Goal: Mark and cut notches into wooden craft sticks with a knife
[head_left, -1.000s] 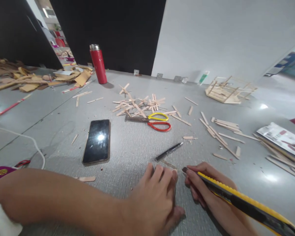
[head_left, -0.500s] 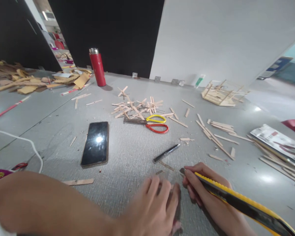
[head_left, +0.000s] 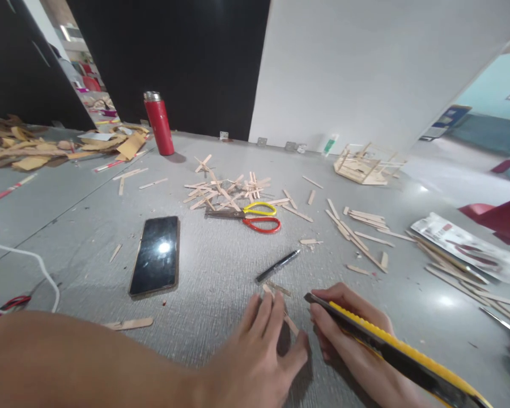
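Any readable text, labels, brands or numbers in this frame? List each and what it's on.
No text can be read.
Printed white plastic packet: red and dark print, too blurred.
White and green tube by the wall: label too small.
Blue board far right: blurred.
Yellow and black utility knife in the right hand: no marking visible.
Red steel flask, black phone: no lettering visible.

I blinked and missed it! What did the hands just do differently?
The left hand slid back toward the person, fingers spreading, uncovering a thin pale wooden stick. The right hand still grips the yellow-and-black utility knife. Black phone, red-and-yellow scissors and black pen stayed put.
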The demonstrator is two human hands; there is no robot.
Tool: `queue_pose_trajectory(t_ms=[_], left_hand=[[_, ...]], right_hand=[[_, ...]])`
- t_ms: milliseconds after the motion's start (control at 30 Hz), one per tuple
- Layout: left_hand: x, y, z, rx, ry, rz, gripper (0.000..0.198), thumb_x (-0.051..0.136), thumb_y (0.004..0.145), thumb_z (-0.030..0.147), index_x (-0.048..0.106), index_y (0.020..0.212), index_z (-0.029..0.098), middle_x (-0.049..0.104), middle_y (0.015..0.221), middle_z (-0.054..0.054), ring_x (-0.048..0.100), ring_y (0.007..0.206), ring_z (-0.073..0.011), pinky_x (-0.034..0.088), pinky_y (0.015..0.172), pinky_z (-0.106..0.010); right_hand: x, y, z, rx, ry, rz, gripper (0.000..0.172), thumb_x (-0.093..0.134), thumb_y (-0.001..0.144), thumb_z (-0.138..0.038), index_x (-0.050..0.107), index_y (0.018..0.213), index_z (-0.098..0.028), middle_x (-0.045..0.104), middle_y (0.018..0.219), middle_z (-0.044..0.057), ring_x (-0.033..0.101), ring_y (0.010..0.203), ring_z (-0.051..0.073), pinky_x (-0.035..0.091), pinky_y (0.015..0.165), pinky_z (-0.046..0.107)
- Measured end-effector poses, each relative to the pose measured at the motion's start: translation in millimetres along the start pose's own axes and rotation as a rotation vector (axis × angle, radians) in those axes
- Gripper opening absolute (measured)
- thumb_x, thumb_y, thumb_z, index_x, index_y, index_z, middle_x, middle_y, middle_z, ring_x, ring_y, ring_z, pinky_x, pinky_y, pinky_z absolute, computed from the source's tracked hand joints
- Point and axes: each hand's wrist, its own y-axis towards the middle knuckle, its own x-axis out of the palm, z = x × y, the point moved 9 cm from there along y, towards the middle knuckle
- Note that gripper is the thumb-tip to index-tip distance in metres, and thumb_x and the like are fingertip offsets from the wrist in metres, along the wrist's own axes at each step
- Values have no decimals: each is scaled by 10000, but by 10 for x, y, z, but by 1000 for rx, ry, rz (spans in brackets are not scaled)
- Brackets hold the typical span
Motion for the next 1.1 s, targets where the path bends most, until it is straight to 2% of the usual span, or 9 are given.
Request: queue_pose_trajectory(t_ms=[100,167,233,300,433,600,800,933,1100], left_hand=[[92,11,-125,-82,-122,-98,631,533,1048,428,373,1611,192,406,1592,-344,415,1468,-552,484,1065,-670],[141,22,-152,-81,-206,-153,648,455,1082,471,283,1661,236,337,1648,-316,312,1529,-526,439,1130,-676],[161,37,-133,-43,-263,-193,626,398,1100,475,259,1672,264,288,1687,-282,248,1558,-500,393,1177,-673],[149,50,-120,-24,-251,-206,611,398,1100,480,297,1661,261,252,1701,-283,210,1557,-520,374,1172,-709],[108,62,-54,35,-162,-202,658,354,1099,521,319,1646,157,366,1612,-365,282,1529,-535,353,1138,-779],[127,70,-40,44,-207,-219,640,342,1112,471,292,1651,130,378,1618,-345,297,1548,-462,362,1216,-634],[80,81,-23,91,-184,-183,595,327,1120,440,369,1609,103,422,1583,-356,330,1523,-483,363,1212,-631],[29,100,-26,120,-164,-157,599,330,1120,426,380,1591,58,463,1539,-377,372,1501,-482,374,1216,-592],[26,105,-77,86,-247,-160,569,349,1117,413,410,1569,73,441,1560,-368,334,1527,-446,339,1253,-506]], right_hand=[[15,-22,-20,-35,-78,-10,443,620,980,-602,619,740,-230,550,455,-41,493,389,112,403,422,231],[14,-20,-24,-48,-145,-13,473,595,1005,-571,571,671,-237,535,435,-44,479,386,111,406,432,234],[0,-10,-50,-82,-222,-9,468,578,1014,-548,553,659,-244,534,455,-46,475,400,115,393,422,238],[-13,-2,-100,-141,-315,-2,465,554,1023,-514,537,643,-245,548,495,-40,485,439,119,390,439,247],[6,8,-149,-217,-418,-24,467,523,1035,-462,494,623,-245,524,533,-47,489,504,123,418,522,261],[65,24,-103,-223,-426,-78,429,528,1051,-441,498,671,-242,523,592,-54,499,557,124,404,566,268],[81,35,-47,-203,-410,-118,437,523,1068,-457,503,689,-240,532,613,-53,487,570,124,393,588,277],[74,29,17,-162,-390,-124,422,519,1075,-474,529,722,-243,560,640,-49,501,606,133,401,619,286],[76,30,46,-125,-375,-119,429,524,1068,-483,521,709,-248,565,629,-46,502,600,140,399,614,297]])
